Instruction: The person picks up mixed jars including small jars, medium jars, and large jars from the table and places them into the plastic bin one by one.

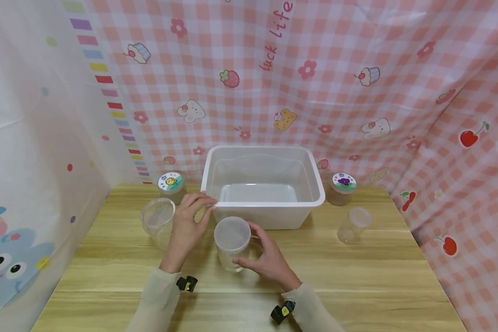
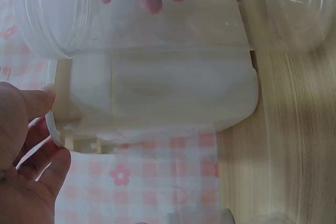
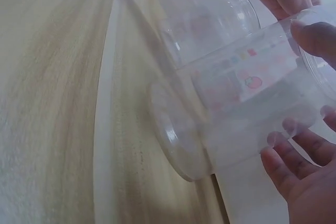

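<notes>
A clear plastic jar (image 1: 233, 236) with a whitish translucent top stands on the table in front of a white plastic bin (image 1: 265, 217). My right hand (image 1: 269, 259) holds this jar from its right side. In the right wrist view, the thumb lies near the jar's rim and the other fingers rest along its clear wall (image 3: 239, 145). At the front left corner of the bin, my left hand (image 1: 189, 222) pinches the rim between thumb and fingers, as the left wrist view also shows. Inside the bin, only its bare floor shows.
Left of the bin stand a wide clear jar (image 1: 158, 216) and a jar with a yellow-flower lid (image 1: 170, 182). To the right are a jar with a purple-flower lid (image 1: 343, 181) and a narrow clear jar (image 1: 354, 226). A checked cloth (image 1: 249, 92) hangs behind the wooden table (image 1: 377, 281).
</notes>
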A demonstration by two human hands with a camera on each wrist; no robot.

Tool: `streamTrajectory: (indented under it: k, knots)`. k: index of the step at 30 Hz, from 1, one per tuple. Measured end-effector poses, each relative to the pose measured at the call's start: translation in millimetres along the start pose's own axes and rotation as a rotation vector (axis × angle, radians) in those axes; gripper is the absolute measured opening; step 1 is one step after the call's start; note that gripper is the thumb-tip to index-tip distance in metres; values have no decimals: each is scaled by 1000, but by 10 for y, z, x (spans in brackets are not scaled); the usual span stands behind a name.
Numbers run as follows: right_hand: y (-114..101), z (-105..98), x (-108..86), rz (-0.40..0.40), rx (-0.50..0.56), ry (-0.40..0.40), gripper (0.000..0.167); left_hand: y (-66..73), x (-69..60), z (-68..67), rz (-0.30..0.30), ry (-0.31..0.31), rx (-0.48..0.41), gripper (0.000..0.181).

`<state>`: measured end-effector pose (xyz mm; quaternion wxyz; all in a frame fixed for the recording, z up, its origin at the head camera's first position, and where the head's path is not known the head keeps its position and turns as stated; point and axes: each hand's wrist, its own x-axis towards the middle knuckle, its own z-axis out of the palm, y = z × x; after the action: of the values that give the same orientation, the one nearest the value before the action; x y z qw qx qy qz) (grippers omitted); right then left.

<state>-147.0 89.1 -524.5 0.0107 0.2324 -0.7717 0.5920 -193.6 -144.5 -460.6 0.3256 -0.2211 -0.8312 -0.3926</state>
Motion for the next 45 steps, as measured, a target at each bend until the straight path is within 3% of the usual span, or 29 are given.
streamTrajectory:
  k: [5,21,34,45]
  knots:
    - [-11,-26,-25,15,-4,3,89,15,-6,-2,-7,-6,7,13]
    - [-205,-195,-67,-57,-82,14,88,3,-4,3,4,13,-8,15]
    - [-422,-353,-16,-133,-130,7,89,16,7,-2,-5,11,-8,14]
    - [-635,-472,21,-151,-145,22,90,8,0,1,7,14,-7,14]
